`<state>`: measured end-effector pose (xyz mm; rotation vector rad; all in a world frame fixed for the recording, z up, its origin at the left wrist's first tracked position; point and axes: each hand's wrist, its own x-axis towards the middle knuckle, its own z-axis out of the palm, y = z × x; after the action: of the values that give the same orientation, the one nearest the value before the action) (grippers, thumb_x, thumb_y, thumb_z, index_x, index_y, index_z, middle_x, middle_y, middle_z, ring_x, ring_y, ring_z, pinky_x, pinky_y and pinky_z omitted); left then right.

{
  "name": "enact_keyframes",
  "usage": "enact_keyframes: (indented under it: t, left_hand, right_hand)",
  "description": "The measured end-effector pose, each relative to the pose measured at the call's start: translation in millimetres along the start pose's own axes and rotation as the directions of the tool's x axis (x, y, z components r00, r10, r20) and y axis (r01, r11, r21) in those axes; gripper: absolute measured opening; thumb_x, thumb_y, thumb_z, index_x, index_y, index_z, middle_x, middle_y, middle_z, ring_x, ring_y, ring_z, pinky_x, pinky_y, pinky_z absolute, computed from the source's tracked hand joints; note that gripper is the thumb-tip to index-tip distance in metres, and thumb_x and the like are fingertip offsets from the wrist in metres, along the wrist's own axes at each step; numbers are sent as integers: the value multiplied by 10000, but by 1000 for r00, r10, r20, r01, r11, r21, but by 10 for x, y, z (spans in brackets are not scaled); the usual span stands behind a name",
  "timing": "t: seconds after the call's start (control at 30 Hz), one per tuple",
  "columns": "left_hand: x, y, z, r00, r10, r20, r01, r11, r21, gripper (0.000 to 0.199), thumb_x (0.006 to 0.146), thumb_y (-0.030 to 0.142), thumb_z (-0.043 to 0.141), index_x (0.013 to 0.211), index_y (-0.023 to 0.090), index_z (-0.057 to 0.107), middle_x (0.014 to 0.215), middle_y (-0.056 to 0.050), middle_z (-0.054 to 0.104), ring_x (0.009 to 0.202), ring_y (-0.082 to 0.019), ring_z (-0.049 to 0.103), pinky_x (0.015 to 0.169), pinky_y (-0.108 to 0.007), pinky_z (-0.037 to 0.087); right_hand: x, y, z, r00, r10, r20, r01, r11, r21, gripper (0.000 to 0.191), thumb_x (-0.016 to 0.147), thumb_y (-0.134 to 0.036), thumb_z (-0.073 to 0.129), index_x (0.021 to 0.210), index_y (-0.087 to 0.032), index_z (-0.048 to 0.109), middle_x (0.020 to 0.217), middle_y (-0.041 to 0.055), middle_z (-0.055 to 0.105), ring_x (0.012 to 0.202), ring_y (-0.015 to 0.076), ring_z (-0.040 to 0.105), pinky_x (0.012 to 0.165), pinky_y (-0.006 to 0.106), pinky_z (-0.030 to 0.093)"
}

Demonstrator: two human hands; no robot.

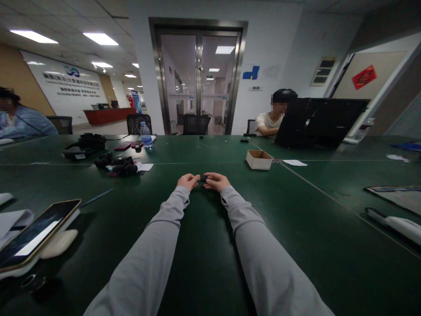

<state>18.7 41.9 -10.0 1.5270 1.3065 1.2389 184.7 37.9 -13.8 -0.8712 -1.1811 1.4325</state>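
Observation:
Both my arms, in grey sleeves, stretch forward over the dark green table (pixel 204 263). Between my fingertips is a small black object (pixel 203 179), too small to identify. My left hand (pixel 188 181) pinches its left end, and the fingers of my right hand (pixel 217 181) close on its right end. Beyond my right hand, to the right, stands an open cardboard box (pixel 259 160). A pile of black items (pixel 120 165) lies on the table to the left of my left hand.
A phone (pixel 39 232) rests at the near left, by a black ring-shaped item (pixel 33 283). A water bottle (pixel 146 136) stands at the back left. A monitor (pixel 319 123) is at the back right, beside a seated person (pixel 271 120). Another person (pixel 23 120) sits far left.

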Motion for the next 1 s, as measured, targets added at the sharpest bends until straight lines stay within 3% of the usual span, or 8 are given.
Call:
enact_keyframes:
  t: [0.33,0.5,0.7,0.8,0.9,1.0]
  left_hand:
    - [28,-26,-29,1000,-17,8,16,994,112,392,657,554,539,586,169,554,486,3,564,423,-82,470,443,-193,367]
    - [-28,50,-21,999,-31,39,31,1000,2,334,646,485,584,606,157,536,495,9,550,439,-83,470,449,-199,376]
    - [-93,140,-14,990,60,125,-42,989,-140,266,544,272,696,716,153,531,659,7,571,573,-92,529,458,-174,394]
    - [-74,117,13,993,-19,120,33,993,-113,239,646,338,618,775,164,517,646,11,572,499,-82,524,413,-169,368]
    - [-52,89,42,994,-42,99,48,997,-65,234,748,388,494,812,164,515,491,43,512,345,-57,418,361,-167,299]
    - [-52,93,49,994,-8,104,17,996,-84,183,724,308,529,831,160,530,447,64,470,334,-48,380,369,-165,296]
  right_hand:
    - [-37,-22,30,1000,-21,-18,21,1000,19,327,622,-37,715,918,-156,641,895,36,544,644,148,643,622,230,583]
    - [-59,-63,69,1000,12,-25,-12,1000,-2,270,670,-65,688,923,-140,631,732,22,584,585,139,633,534,208,567]
    - [-68,-110,129,993,66,-103,-68,997,-20,132,730,-102,649,859,-99,619,583,26,605,481,106,591,438,157,516]
    - [-79,-128,145,992,75,-104,-77,997,-22,115,729,-109,653,840,-99,622,603,34,618,473,101,586,428,151,507]
    - [-85,-132,148,991,80,-110,-83,996,-22,113,726,-101,653,836,-99,627,604,33,620,470,98,583,427,150,504]
    - [-81,-127,145,991,84,-109,-87,996,-27,110,720,-93,657,827,-94,629,572,28,610,464,95,578,429,147,501]
